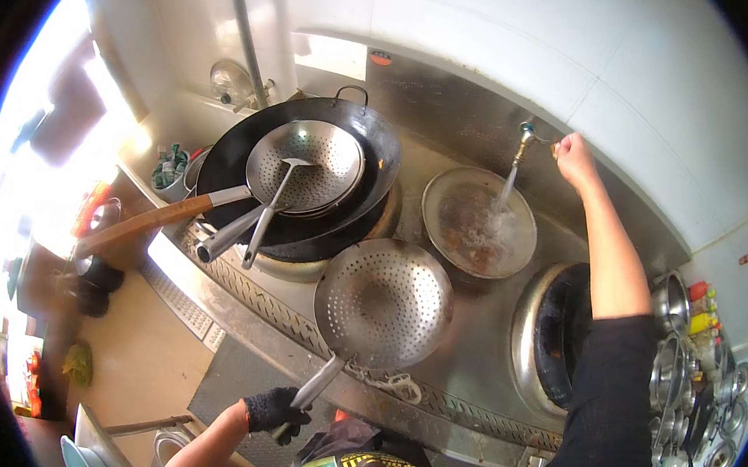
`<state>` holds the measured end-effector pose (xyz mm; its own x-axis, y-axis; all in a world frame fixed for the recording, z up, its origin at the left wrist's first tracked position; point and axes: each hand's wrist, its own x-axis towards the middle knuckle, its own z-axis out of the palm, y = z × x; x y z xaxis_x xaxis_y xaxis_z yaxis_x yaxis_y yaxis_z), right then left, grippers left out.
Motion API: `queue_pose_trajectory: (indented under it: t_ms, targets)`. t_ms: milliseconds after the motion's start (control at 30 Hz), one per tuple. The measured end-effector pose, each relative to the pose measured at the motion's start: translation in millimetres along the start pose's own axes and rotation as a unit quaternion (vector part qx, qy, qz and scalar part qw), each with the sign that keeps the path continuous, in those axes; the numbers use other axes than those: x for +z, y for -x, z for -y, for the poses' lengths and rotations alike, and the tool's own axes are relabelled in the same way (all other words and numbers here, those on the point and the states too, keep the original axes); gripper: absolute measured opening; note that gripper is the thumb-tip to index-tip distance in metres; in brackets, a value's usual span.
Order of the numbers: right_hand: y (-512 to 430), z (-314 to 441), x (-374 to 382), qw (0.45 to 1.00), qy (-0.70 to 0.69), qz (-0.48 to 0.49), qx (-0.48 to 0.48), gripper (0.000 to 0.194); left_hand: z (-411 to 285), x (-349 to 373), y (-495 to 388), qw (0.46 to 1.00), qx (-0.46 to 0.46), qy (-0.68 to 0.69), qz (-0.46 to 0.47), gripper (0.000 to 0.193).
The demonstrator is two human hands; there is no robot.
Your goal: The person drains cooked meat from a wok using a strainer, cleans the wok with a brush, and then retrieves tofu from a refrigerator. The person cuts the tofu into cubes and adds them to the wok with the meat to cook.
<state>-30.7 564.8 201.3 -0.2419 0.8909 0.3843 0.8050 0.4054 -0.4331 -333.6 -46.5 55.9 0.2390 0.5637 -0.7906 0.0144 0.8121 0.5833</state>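
My left hand (pixel 275 412), in a black knit glove, grips the metal handle (pixel 319 387) of a perforated strainer ladle (pixel 383 303). The ladle's bowl rests over the front of the steel cooking range and looks bare inside. My bare right hand (pixel 574 158) is closed around the lever of a brass wall tap (pixel 524 143). From the tap a stream of water (pixel 508 190) falls into a round metal pan (pixel 433 215). Reddish-brown pieces lie under the splashing water there; what they are is unclear.
Left, stacked black woks (pixel 305 106) hold a second strainer (pixel 329 139) and a spatula (pixel 275 209); a wooden handle (pixel 151 222) juts over the range edge. Right is a burner ring (pixel 527 341). Steel bowls (pixel 671 303) and seasoning containers line the far right. A slotted drain (pixel 465 408) runs along the front.
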Motion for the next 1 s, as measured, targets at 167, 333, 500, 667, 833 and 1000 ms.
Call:
queue_pose_trajectory:
  t_ms: [167,333,500,667,833,1000]
  targets:
    - [5,58,84,0.993,0.059,0.004,-0.105,0.013,-6,3,20,0.996,-0.011,0.088,-0.011,0.032]
    - [100,6,131,0.959,0.106,0.258,-0.042,0.021,-30,-3,4,0.983,-0.002,0.185,0.016,0.037]
    - [131,-12,197,0.895,0.179,0.408,-0.037,0.060,-40,-1,15,0.966,-0.065,0.248,0.014,0.044]
    - [129,-15,233,0.943,0.201,0.265,-0.025,0.056,-35,-13,19,0.986,-0.040,0.161,0.027,0.042]
    - [120,-11,225,0.941,0.178,0.285,-0.045,0.047,-47,-8,20,0.977,-0.039,0.207,0.029,0.044]
    - [95,-35,253,0.809,0.366,0.439,-0.138,0.037,-44,-13,21,0.984,-0.044,0.171,0.034,0.044]
